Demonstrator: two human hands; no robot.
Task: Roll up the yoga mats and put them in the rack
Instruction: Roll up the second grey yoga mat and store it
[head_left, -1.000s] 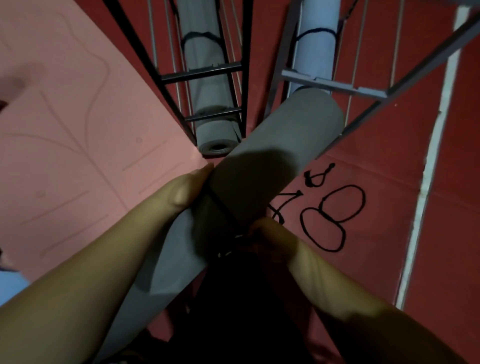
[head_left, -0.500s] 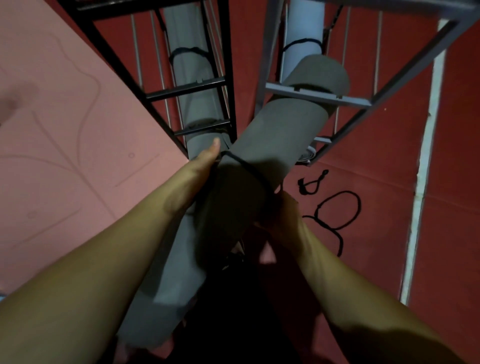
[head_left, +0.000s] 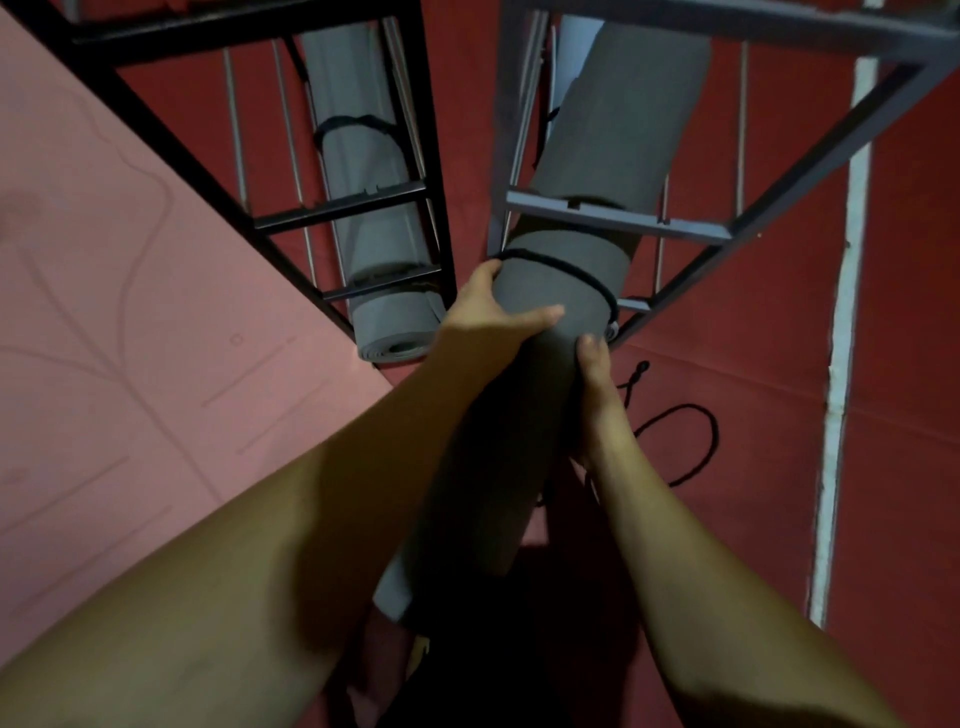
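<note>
- A flat pink mat (head_left: 130, 322) with faint printed lines lies well off to the side of our left fingers; the frame cuts its edges off.
- The grey rack (head_left: 618, 218), made of square metal bars, stands just beyond our fingertips, its top out of view.
- The rolled grey mat (head_left: 524, 415), a smooth foam cylinder, runs from our lap up through that rack; its far end passes behind the bars, its near end is lost in shadow.
- A second rolled mat (head_left: 379, 249) sits in the black rack (head_left: 343, 208) beside our left fingers.
- Our left hand (head_left: 483, 317) wraps round the roll just below a black strap (head_left: 561, 270).
- Our right hand (head_left: 597, 384) grips the opposite side; its fingers curl out of sight behind the foam.
- A black cord (head_left: 691, 441) lies looped on the red floor (head_left: 769, 364) near our right fingers.
</note>
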